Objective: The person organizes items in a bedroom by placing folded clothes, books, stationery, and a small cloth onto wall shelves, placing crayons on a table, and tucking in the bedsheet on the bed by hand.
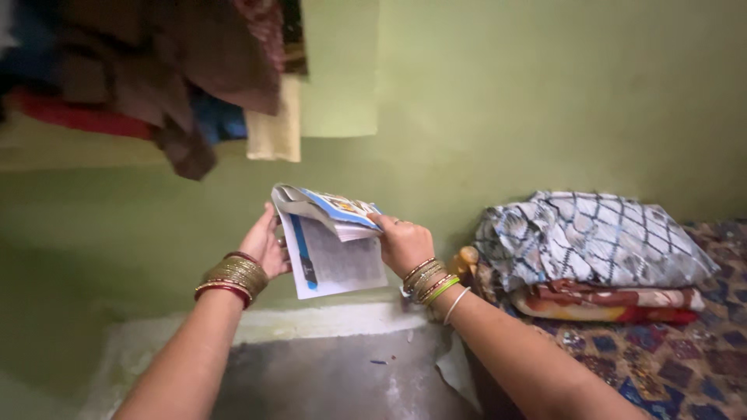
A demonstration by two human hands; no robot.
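A folded printed paper with blue and white pages (331, 245) is held up in front of a green wall. My left hand (264, 243) grips its left edge, fingers behind the sheet. My right hand (402, 243) holds the right side, where the top pages curl over. Both wrists wear several bangles, gold and red on the left, gold and green on the right.
Clothes (156, 70) hang from above at the upper left. A stack of folded blankets (591, 249) lies on a patterned bed cover (669, 365) at the right. A grey concrete floor (327, 373) with a pale raised edge is below my arms.
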